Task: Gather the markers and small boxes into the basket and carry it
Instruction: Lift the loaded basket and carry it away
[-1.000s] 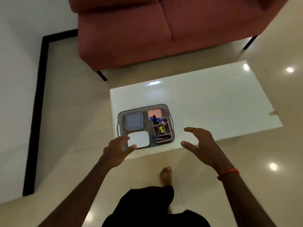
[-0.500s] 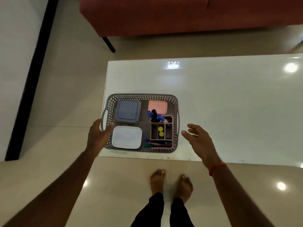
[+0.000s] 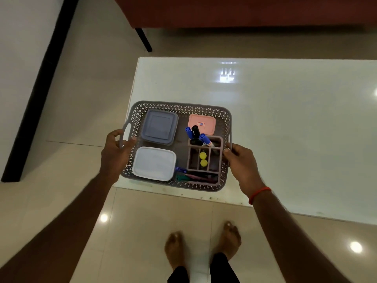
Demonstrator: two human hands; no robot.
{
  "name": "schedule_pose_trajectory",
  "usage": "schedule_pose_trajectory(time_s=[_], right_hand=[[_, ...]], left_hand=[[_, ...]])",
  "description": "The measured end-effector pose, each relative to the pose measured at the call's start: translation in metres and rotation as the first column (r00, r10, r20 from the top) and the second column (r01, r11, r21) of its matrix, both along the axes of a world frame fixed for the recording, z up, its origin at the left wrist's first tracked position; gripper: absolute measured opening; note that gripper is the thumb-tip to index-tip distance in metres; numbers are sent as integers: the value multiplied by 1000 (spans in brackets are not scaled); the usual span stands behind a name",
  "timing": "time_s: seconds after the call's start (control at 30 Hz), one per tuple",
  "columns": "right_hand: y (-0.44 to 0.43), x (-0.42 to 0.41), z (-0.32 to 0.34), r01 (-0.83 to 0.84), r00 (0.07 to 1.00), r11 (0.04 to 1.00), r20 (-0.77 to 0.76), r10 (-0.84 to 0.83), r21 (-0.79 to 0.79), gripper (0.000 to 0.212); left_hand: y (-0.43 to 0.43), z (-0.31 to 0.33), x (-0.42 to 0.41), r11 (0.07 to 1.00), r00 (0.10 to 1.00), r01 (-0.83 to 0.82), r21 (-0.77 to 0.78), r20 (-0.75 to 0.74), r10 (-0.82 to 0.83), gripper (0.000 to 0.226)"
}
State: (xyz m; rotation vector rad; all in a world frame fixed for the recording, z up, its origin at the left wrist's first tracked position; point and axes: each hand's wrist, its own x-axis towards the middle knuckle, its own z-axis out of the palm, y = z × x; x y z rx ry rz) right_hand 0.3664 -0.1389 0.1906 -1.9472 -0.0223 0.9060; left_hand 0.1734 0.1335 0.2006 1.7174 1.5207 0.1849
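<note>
We see the grey perforated plastic basket (image 3: 179,108) sitting at the near left corner of the glossy white counter (image 3: 285,123), held between our two hands. Our left hand (image 3: 116,156) is closed around the basket's left handle, thumb over the rim and fingers wrapped beneath it. Our right hand (image 3: 242,166) grips the right wall at the other handle, fingertips hooked over the rim. We cannot tell whether the basket is lifted off the counter or resting on it.

Just inside the rim from our left hand lies a white rounded-square plastic box (image 3: 154,163), and beyond it, farther from us, a blue-grey lidded square plastic box (image 3: 160,129). Just inside from our right hand stands a brown divided plastic organiser (image 3: 205,158), with two yellow round caps (image 3: 203,158) showing in a middle slot. At its far end blue- and black-capped markers (image 3: 195,135) stand tilted, and more markers, with green and purple caps (image 3: 193,177), lie flat in its nearest slot. Past the upright markers sits a pink flat plastic box with a small label (image 3: 202,124).

A red thread bracelet (image 3: 259,194) circles our right wrist. Below the hands our bare feet (image 3: 204,246) stand on the beige tiled floor (image 3: 81,99), and beyond the counter is a red sofa (image 3: 244,11).
</note>
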Motion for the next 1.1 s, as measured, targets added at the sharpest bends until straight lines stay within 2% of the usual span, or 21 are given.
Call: schedule_pose_trajectory(time_s=[0.17, 0.3, 0.47, 0.53, 0.7, 0.9, 1.03, 1.1], right_hand=[[3, -3, -3, -78, 986, 994, 141, 89, -83, 27], [1, -9, 4, -62, 970, 990, 228, 90, -127, 29], [-13, -35, 41, -77, 944, 979, 303, 133, -189, 28], [-20, -52, 63, -79, 953, 982, 278, 124, -171, 26], [-46, -100, 108, -130, 965, 974, 201, 168, -187, 12], [-81, -172, 115, -108, 984, 943, 104, 147, -314, 34], [-101, -223, 105, -78, 992, 924, 65, 111, -374, 38], [-108, -248, 92, -88, 991, 917, 60, 120, -389, 44]], left_hand=[[9, -6, -1, 999, 1000, -16, -38, 24, 17, 63], [13, 0, -8, 999, 999, 30, -44, 45, -28, 64], [-4, 39, -38, 994, 993, 99, -47, 72, -95, 35], [-12, 54, -61, 988, 987, 134, -79, 96, -126, 29], [-31, 85, -124, 963, 979, 195, -186, 96, -180, 36], [-62, 83, -197, 951, 992, 123, -283, 55, -112, 6], [-80, 76, -243, 950, 995, 78, -303, -41, -95, 17], [-87, 71, -262, 952, 994, 47, -302, -78, -74, 14]])
